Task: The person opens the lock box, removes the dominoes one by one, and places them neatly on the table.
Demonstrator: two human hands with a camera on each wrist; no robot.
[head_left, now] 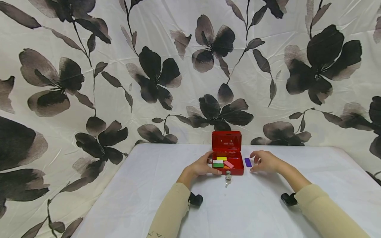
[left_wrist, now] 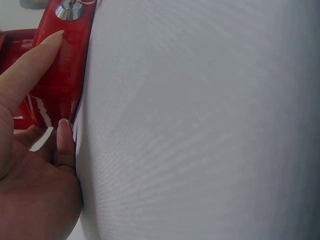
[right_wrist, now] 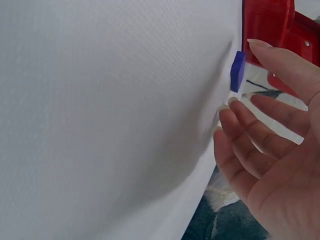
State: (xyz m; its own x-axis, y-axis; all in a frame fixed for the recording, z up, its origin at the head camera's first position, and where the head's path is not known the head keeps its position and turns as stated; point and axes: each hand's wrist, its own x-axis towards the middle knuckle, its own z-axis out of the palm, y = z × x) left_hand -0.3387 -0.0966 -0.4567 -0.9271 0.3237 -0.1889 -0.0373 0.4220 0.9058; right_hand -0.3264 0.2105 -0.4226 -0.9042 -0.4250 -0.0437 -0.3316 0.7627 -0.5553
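A red metal cash box (head_left: 237, 172) stands on the table with its lid (head_left: 220, 142) raised. My left hand (head_left: 200, 166) grips its front left corner, the thumb (left_wrist: 47, 50) lying on the front wall and the other fingers along the side. Inside lie a white block (head_left: 218, 161), a green block (head_left: 218, 165), a yellow block (head_left: 221, 158), a pink block (head_left: 228, 164) and a partly hidden orange block. Right of the box, a purple block (head_left: 248, 162) rests on the tabletop. Beside it is my right hand (head_left: 266, 161), thumb and fingers spread apart, holding nothing.
Keys (head_left: 228, 180) hang from the lock on the box's front. White cloth covers the table (head_left: 134, 198). Behind it hangs a flower-patterned curtain (head_left: 178, 79), close to the table's back edge. Each wrist wears a black camera.
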